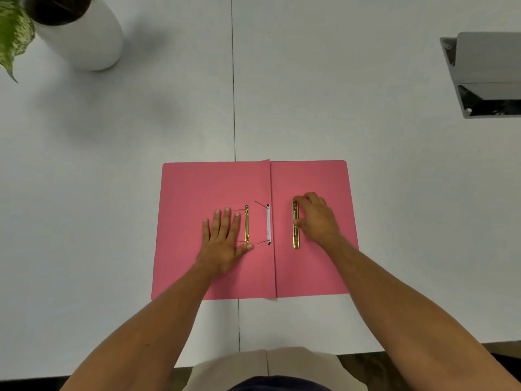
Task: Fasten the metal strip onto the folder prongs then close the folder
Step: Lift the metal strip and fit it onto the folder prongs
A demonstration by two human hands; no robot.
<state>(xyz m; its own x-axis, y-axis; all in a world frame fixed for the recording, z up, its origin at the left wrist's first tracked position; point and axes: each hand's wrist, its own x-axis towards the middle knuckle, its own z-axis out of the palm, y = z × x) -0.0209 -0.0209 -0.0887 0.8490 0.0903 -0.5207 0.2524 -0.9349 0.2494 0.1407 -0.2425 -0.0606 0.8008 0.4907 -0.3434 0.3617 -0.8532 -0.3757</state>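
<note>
The right hand (315,218) grip is pinching the metal strip (295,224); the left hand (222,235), fingers spread, is pressing the open folder (197,187) flat.

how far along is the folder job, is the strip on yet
Not yet. Done: the pink folder lies open on the table. In hand: the right hand has its fingertips on the loose metal strip on the right flap, while the left hand lies flat beside the prong piece. Left: fit the strip on the prongs and close the folder.
</note>
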